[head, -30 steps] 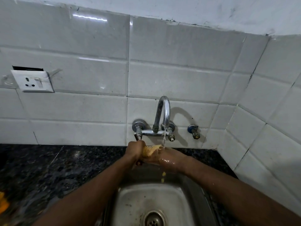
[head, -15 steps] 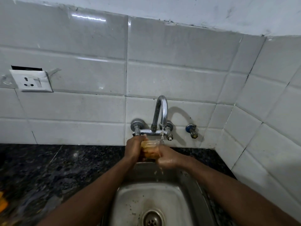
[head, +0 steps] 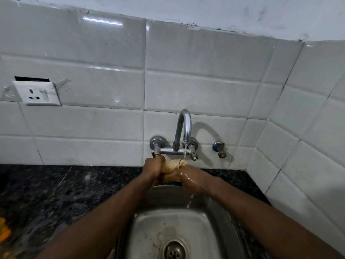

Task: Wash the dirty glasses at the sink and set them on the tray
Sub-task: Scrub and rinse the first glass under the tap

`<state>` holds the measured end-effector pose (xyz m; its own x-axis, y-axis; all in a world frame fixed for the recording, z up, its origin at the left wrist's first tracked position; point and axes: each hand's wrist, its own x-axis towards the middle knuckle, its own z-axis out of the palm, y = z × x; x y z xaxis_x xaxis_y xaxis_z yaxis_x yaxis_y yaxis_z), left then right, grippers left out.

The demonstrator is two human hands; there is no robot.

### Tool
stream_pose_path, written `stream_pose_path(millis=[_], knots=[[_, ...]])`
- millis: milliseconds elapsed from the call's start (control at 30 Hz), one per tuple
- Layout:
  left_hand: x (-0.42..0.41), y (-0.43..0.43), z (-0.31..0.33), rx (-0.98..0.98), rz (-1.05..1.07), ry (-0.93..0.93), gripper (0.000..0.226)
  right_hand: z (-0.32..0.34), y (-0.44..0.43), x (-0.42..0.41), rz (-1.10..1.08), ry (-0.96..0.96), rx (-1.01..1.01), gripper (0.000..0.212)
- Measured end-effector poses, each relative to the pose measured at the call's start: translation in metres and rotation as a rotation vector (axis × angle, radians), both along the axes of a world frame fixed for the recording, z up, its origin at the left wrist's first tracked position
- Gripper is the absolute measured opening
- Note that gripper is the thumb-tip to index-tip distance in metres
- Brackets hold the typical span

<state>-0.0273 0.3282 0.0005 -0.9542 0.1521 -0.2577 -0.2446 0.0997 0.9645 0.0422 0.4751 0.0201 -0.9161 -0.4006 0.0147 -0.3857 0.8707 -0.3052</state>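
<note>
Home kitchen, prob. small. Steel sink [head: 149, 230] w/ drain [head: 174, 251], set into dark speckled stone desk [head: 56, 193]. Wall-mounted tap [head: 183, 128] just behind sink, water running. White glazed tiles [head: 196, 90] behind & right of sink; socket [head: 37, 93] up-left of sink.

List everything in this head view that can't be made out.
Head view only:
- glass: mostly covered by the grip of the left hand and the right hand, so its shape and cleanliness are unclear.
- tray: outside the frame.
- orange thing on the counter: cut by the left edge and blurred, so it can't be identified.
- sink: near side cut off by the bottom edge and partly hidden by the forearms.
</note>
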Motion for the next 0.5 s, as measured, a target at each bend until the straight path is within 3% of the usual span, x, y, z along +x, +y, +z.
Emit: stream_pose_path(millis=[67,133,200,300,367,433,500], knots=[[0.002,-0.001,0.003,0.034,-0.056,-0.050,0.032,-0.004,0.003,-0.002,-0.048,0.060,0.074,0.045],[0.009,-0.002,0.006,0.123,-0.032,0.080,0.032,-0.004,0.000,-0.004,-0.073,-0.046,-0.198,0.057],[0.015,-0.001,0.006,0.121,0.013,0.219,0.027,0.004,-0.004,-0.001,-0.092,-0.133,-0.347,0.062],[0.004,0.000,0.005,-0.036,0.057,0.032,0.031,0.007,-0.007,0.002,-0.019,-0.023,-0.116,0.037],[0.003,-0.003,0.004,-0.003,-0.041,-0.079,0.033,0.002,-0.001,0.001,-0.013,0.067,0.078,0.035],[0.006,-0.003,0.003,0.100,-0.046,0.032,0.032,-0.001,-0.002,-0.003,0.015,0.055,-0.021,0.049],[0.013,-0.002,0.000,0.070,0.001,0.253,0.028,-0.001,-0.002,-0.004,0.005,-0.050,-0.218,0.062]])
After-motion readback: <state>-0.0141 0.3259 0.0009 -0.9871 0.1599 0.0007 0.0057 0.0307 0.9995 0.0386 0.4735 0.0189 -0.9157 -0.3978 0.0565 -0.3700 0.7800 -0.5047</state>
